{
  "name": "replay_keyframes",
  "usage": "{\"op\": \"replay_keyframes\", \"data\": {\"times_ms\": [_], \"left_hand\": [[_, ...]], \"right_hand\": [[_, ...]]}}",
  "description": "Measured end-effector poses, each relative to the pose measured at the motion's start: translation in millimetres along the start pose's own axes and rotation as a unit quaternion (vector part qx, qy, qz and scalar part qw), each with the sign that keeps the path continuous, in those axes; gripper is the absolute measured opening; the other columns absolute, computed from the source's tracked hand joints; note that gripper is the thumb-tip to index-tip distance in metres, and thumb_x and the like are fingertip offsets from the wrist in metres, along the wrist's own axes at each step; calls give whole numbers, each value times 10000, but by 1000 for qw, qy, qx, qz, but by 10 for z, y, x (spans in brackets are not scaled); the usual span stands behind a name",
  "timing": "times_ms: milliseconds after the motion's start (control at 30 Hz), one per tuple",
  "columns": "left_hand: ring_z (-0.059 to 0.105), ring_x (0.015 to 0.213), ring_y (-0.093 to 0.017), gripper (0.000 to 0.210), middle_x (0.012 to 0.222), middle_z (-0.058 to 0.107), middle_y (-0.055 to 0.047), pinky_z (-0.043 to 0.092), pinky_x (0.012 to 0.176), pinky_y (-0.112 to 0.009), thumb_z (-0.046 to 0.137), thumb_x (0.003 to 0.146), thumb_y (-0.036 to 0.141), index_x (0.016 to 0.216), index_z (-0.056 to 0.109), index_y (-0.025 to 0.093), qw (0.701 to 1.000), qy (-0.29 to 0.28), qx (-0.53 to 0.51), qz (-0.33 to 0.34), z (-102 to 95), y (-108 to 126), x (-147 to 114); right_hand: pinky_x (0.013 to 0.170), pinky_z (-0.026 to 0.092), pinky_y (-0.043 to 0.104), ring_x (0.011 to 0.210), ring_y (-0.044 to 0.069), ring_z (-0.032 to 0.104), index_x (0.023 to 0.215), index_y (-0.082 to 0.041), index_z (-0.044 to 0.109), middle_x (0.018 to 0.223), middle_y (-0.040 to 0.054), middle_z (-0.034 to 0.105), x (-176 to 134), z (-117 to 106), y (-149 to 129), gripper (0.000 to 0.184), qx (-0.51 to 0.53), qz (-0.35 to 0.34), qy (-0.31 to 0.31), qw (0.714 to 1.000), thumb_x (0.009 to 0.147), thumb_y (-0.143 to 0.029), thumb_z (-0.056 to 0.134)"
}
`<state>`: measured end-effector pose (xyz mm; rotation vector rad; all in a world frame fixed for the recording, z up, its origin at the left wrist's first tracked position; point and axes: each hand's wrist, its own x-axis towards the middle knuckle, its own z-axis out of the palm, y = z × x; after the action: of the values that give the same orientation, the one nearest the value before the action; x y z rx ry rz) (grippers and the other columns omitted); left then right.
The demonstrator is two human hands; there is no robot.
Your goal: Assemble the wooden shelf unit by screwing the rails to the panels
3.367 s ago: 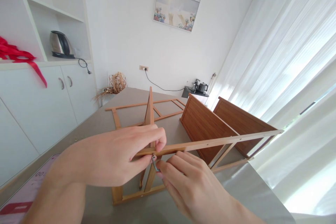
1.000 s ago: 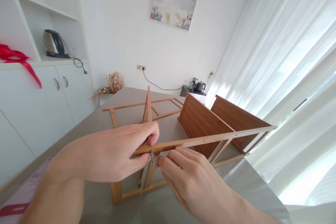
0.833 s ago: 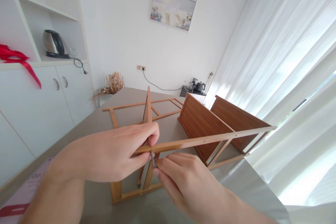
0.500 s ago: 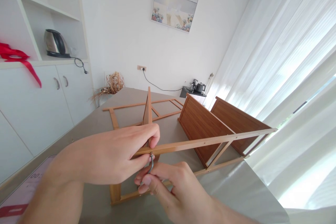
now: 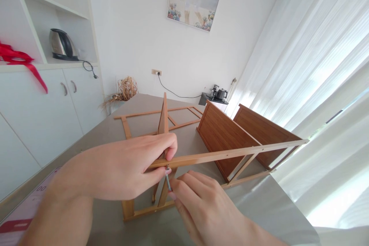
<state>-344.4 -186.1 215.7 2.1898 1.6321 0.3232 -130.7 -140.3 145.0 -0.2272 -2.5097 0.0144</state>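
Observation:
My left hand [image 5: 123,165] is closed around the near end of a wooden side rail [image 5: 210,157], with the thumb below it and the fingers above. Just beneath the rail, my right hand [image 5: 201,203] pinches a small metal hex key [image 5: 168,181]. The key's upper end meets the rail beside my left thumb, where a screw seems to sit. The rail belongs to a wooden shelf frame lying on its side. One shelf board [image 5: 163,115] stands upright behind my left hand. Two wider boards, a nearer one [image 5: 227,138] and a farther one [image 5: 265,130], join the frame on the right.
The frame rests on a grey table [image 5: 259,207]. A pink and white printed sheet [image 5: 31,207] lies at the lower left. Beyond the table are white cabinets [image 5: 52,100] with a kettle [image 5: 62,44], dried plants [image 5: 127,88], and white curtains [image 5: 276,65] on the right.
The hex key has swung from pointing down-left to pointing down-right, and my right hand has shifted right with it. My left hand keeps its hold on the rail.

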Motion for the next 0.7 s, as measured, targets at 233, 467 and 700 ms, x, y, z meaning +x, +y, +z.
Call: {"op": "replay_keyframes", "data": {"times_ms": [233, 467, 700], "left_hand": [[487, 647, -127, 75, 827, 575, 38, 353, 569, -250, 467, 911, 249, 897, 394, 247, 1000, -1, 7, 1, -3, 14, 0], [491, 663, -128, 74, 836, 569, 46, 354, 573, -251, 456, 909, 233, 899, 385, 253, 1000, -6, 14, -7, -9, 24, 6], [504, 681, -130, 76, 847, 578, 42, 363, 594, -251, 462, 895, 216, 909, 396, 252, 1000, 1, 11, 4, -10, 13, -3]], "right_hand": [[604, 351, 275, 636, 141, 406, 843, -164, 523, 753, 2, 509, 27, -78, 44, 195, -43, -2, -30, 999, 1001, -95, 431], [581, 309, 301, 630, 145, 376, 807, -156, 529, 740, 5, 498, 33, -121, 12, 189, -108, -19, -15, 994, 977, -86, 486], [546, 232, 330, 604, 159, 324, 815, -151, 548, 713, 7, 466, 43, -121, -37, 162, -161, -30, 3, 987, 950, -81, 492]]}}
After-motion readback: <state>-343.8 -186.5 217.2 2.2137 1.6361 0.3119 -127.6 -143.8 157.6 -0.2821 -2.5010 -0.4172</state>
